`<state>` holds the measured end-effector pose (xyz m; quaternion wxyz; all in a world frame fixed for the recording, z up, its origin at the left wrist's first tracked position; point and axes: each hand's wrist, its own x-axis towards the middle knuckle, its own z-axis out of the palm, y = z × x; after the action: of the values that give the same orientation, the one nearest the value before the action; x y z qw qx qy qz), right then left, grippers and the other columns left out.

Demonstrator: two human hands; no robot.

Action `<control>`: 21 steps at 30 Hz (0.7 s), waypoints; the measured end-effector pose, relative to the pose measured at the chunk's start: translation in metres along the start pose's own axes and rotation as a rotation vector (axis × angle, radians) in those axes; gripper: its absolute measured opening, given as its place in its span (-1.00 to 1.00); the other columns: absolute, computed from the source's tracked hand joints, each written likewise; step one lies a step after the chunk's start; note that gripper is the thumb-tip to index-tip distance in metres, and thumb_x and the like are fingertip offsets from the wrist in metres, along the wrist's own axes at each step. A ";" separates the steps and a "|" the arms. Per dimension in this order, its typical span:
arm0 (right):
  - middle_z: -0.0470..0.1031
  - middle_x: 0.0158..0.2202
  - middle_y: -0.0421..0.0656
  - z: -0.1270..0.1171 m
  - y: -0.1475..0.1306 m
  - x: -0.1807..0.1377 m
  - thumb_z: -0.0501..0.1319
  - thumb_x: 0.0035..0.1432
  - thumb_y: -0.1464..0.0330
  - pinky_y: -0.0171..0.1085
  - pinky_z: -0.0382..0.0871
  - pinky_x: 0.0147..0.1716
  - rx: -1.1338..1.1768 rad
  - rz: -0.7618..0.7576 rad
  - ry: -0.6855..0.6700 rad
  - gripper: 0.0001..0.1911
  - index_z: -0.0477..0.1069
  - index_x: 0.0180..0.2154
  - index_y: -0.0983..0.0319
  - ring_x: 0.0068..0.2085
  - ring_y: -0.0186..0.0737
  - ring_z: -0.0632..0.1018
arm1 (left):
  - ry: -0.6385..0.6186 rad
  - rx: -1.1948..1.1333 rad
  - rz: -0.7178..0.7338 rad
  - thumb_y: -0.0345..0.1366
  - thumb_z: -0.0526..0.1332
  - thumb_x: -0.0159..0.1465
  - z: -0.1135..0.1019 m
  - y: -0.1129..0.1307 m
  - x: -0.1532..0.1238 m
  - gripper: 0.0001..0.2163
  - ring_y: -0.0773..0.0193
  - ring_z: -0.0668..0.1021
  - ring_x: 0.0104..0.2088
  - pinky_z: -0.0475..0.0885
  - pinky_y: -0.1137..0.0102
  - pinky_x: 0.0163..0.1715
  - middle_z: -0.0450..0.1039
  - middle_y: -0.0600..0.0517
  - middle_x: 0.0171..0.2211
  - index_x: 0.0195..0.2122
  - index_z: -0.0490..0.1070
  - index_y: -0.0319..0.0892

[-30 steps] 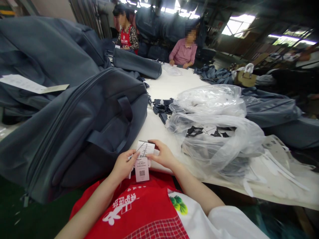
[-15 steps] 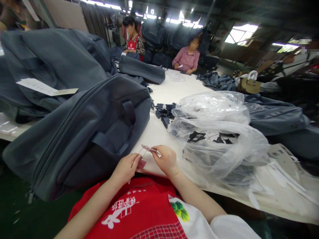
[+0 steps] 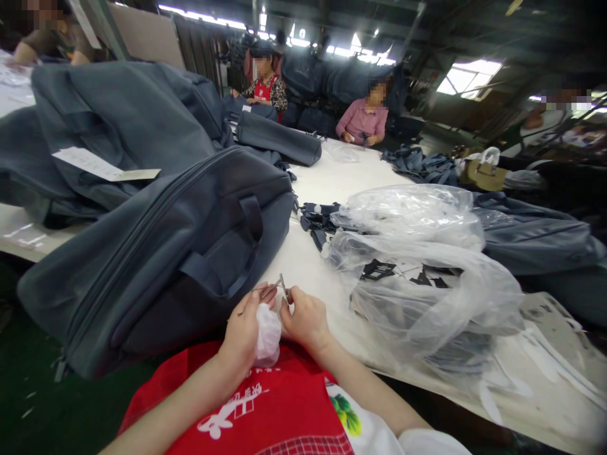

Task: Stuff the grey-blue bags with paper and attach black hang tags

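Note:
My left hand (image 3: 244, 325) and my right hand (image 3: 303, 316) meet at the near edge of the white table (image 3: 327, 180), just above my red apron. Both are closed in a pinch on a white paper hang tag (image 3: 268, 335) and its thin string. The tag hangs curled between the two hands, its print turned away. A large grey bag (image 3: 156, 246) with a zip and carry handles lies right beside my left hand, overhanging the table edge.
Clear plastic bags (image 3: 417, 278) with tags and dark parts lie right of my hands. More grey bags (image 3: 114, 120) pile up at the left and far right. Black straps (image 3: 315, 218) lie mid-table. Two people sit at the far end; another person is at the upper left.
The tag was held flat and readable; it has since turned edge-on and now hangs curled under my hands. My hands have drawn closer together, and my head has tilted up a little.

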<state>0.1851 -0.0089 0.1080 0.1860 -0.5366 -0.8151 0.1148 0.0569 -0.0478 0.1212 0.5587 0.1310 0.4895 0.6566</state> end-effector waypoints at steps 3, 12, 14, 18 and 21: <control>0.56 -0.41 -0.12 0.000 -0.005 0.002 0.06 0.26 0.29 -0.31 0.15 -0.43 -0.023 0.034 -0.088 -0.84 0.31 -0.21 0.25 -0.41 -0.20 0.54 | -0.088 0.083 0.029 -0.05 0.23 0.21 -0.002 -0.009 -0.003 -0.58 0.01 0.51 0.06 0.30 0.09 0.19 0.47 -0.22 0.04 -0.02 0.46 -0.24; 0.58 -0.37 -0.06 0.001 -0.002 0.001 0.00 0.30 0.38 -0.29 0.20 -0.43 -0.026 -0.045 -0.176 -0.80 0.29 -0.09 0.28 -0.38 -0.15 0.58 | -0.178 0.523 0.127 0.05 0.08 0.28 -0.012 -0.012 0.004 -0.50 0.07 0.41 0.16 0.18 0.13 0.26 0.42 -0.17 0.11 0.03 0.46 -0.25; 0.58 -0.34 -0.05 0.002 -0.002 0.000 0.00 0.29 0.39 -0.29 0.25 -0.40 -0.008 -0.044 -0.167 -0.77 0.30 -0.06 0.29 -0.36 -0.14 0.59 | -0.195 0.519 0.140 0.07 0.09 0.27 -0.013 -0.008 0.007 -0.49 0.05 0.43 0.14 0.20 0.13 0.24 0.45 -0.17 0.07 -0.01 0.48 -0.25; 0.55 -0.06 0.02 0.002 0.000 -0.002 0.04 0.21 0.45 -0.27 0.37 -0.20 0.098 -0.098 -0.124 -0.58 0.22 0.12 0.33 -0.17 -0.13 0.60 | -0.220 0.393 0.034 0.16 0.16 0.19 -0.010 0.007 0.008 -0.38 0.00 0.58 -0.10 0.45 0.13 -0.02 0.54 -0.23 -0.08 0.03 0.43 -0.30; 0.41 0.13 0.07 0.001 0.002 -0.004 0.10 0.15 0.43 -0.24 0.35 0.01 0.209 -0.177 -0.106 -0.41 0.11 0.22 0.36 0.01 -0.10 0.53 | -0.210 0.337 -0.080 0.17 0.21 0.15 -0.006 0.021 0.004 -0.34 0.11 0.61 -0.37 0.52 0.23 -0.30 0.57 -0.22 -0.17 0.07 0.39 -0.29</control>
<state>0.1880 -0.0113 0.1057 0.2070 -0.4336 -0.8513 0.2105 0.0385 -0.0456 0.1336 0.6023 0.2708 0.5364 0.5255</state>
